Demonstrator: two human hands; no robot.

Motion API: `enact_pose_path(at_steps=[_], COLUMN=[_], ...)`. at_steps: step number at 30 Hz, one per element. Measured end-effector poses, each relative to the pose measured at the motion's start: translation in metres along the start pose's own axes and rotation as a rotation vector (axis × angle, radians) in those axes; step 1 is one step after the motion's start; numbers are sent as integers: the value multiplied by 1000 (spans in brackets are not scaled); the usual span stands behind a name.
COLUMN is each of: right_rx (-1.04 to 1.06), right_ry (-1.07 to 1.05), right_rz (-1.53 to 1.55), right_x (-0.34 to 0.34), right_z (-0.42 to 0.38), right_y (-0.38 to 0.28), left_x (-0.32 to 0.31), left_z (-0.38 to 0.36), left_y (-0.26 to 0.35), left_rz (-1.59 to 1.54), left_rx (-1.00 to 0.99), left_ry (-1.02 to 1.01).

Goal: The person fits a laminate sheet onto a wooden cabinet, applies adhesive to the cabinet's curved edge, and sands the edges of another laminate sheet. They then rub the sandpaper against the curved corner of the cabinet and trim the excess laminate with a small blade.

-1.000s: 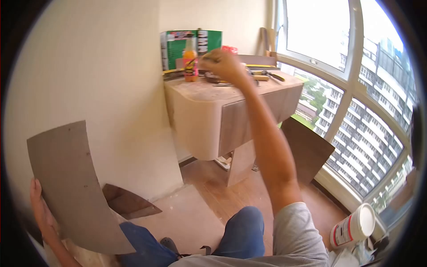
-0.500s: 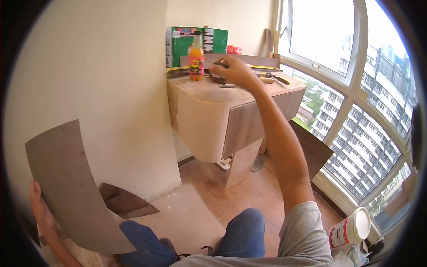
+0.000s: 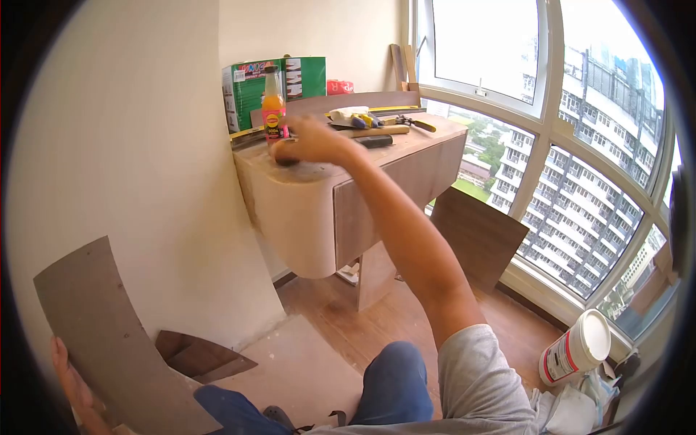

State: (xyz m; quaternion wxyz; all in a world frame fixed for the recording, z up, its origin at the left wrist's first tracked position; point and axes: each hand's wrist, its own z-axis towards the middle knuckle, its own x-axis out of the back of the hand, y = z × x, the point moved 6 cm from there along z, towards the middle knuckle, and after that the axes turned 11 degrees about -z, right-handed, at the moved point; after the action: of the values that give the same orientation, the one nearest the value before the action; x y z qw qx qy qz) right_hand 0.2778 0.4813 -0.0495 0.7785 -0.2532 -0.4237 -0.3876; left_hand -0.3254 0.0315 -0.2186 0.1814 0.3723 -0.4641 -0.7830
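Observation:
My left hand grips the left edge of a curved grey-brown laminate sheet, which stands tilted beside my leg. Over the near corner of a wall-mounted cabinet, my right hand is closed around a small dark rounded object, blurred and partly covered by the fingers. Just behind that hand stands a bottle of orange drink. To its right on the cabinet top lie a wooden-handled tool, a dark block-like piece and pliers-like tools.
A green box stands against the wall behind the bottle. A dark panel leans below the window. A white bucket sits at the right, and a brown offcut lies on the floor at the left.
My right hand has moved left and toward me across the cabinet top, uncovering the wooden-handled tool. The camera view has shifted. My left hand still holds the laminate sheet.

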Motion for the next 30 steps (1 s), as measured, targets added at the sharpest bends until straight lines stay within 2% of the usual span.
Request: enact_pose_path(at_steps=[2, 4, 6, 7, 10, 12, 13, 15, 16, 19, 21, 23, 24, 25, 26, 27, 28, 30], right_rx=[230, -122, -245, -298, -306, -366, -365, -406, -418, -493, -475, -467, -466, -465, -319, -325, -303, -261], right_ry=[346, 227, 270, 204, 179, -39, -40, -183, -157, -270, -272, -276, -223, -167, -95, -88, -64, 6], right_rz=[281, 178, 34, 41, -28, -196, -194, -279, -353, -184, -270, -351, -252, -158, -274, -278, -232, -172], right_x=[32, 68, 77, 79, 72, 58, 52, 31, 26, 46, 54, 53, 56, 60, 61, 65, 67, 69], right_z=[16, 9, 17, 16, 20, 28, 33, 45, 49, 40, 47, 48, 42, 37, 41, 40, 38, 40], right_y=[40, 81, 138, 156, 166, 170, 172, 180, 183, 182, 201, 221, 222, 225, 226, 229, 230, 236], left_x=[10, 15, 4, -3, -22, -34, -37, -45, -51, -49, -45, -35, -34, -54, -87, -107, -96, -71], left_z=[7, 7, 5, 1, -5, -2, -2, -6, -10, -13, -6, -1, 4, -6, -29, -40, -29, -5], left_y=[-2, 0, -1, 1, 4, -2, -3, -3, -3, -1, -9, -10, -12, -14, -14, -14, -15, -16], left_rz=[61, 124, 14, 14, 13, -106, -104, -13, -15, 49, -71, -22, 25, 22, -113, -246, -248, -31], left_rx=[-32, -65, -17, -18, -14, 31, 31, 5, 6, 15, 65, 69, 70, 75, 80, 82, 80, 56], left_ry=[8, 16, -44, -39, -113, -196, -195, -180, -179, -82, -291, -219, -147, -160, -172, -183, -191, -179])
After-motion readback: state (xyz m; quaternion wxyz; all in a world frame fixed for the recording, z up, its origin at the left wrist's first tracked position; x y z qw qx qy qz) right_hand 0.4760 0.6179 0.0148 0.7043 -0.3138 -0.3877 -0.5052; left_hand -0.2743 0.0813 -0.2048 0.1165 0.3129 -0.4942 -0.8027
